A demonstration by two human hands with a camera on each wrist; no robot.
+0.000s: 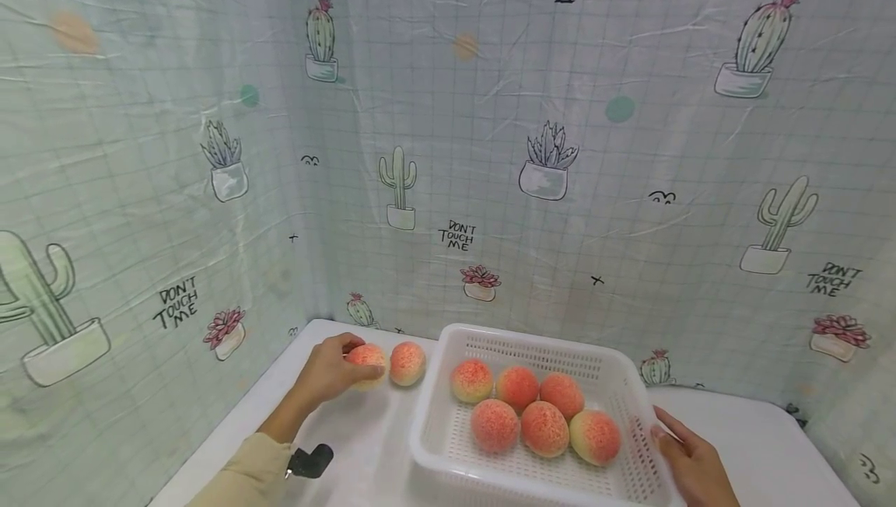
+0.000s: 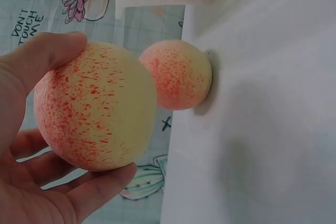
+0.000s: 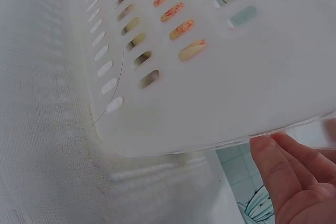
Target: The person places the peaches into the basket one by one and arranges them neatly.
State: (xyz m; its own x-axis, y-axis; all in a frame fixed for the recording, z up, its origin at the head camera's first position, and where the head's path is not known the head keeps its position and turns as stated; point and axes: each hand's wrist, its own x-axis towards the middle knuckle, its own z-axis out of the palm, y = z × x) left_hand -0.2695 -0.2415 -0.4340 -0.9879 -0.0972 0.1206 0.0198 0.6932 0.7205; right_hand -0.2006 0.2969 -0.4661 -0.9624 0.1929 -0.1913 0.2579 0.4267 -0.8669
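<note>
In the head view my left hand (image 1: 337, 368) holds a peach (image 1: 368, 364) above the left part of the table. The left wrist view shows the thumb on one side of this red-speckled, pale yellow peach (image 2: 97, 107) and curled fingers on the other. Just beyond it a second peach (image 1: 407, 363) rests on the table, left of a white plastic basket (image 1: 428, 414). Several more peaches (image 1: 545, 429) lie inside the basket. On the right side, my right hand (image 1: 693, 460) holds the basket's rim, with fingertips (image 3: 262, 145) at the edge in the right wrist view.
The white table (image 1: 364, 445) meets a hanging sheet (image 1: 490, 180) printed with cacti at its back and left sides. A small black object (image 1: 311, 460) shows beside the left sleeve (image 1: 245, 472). The basket's slotted walls rise between the two hands.
</note>
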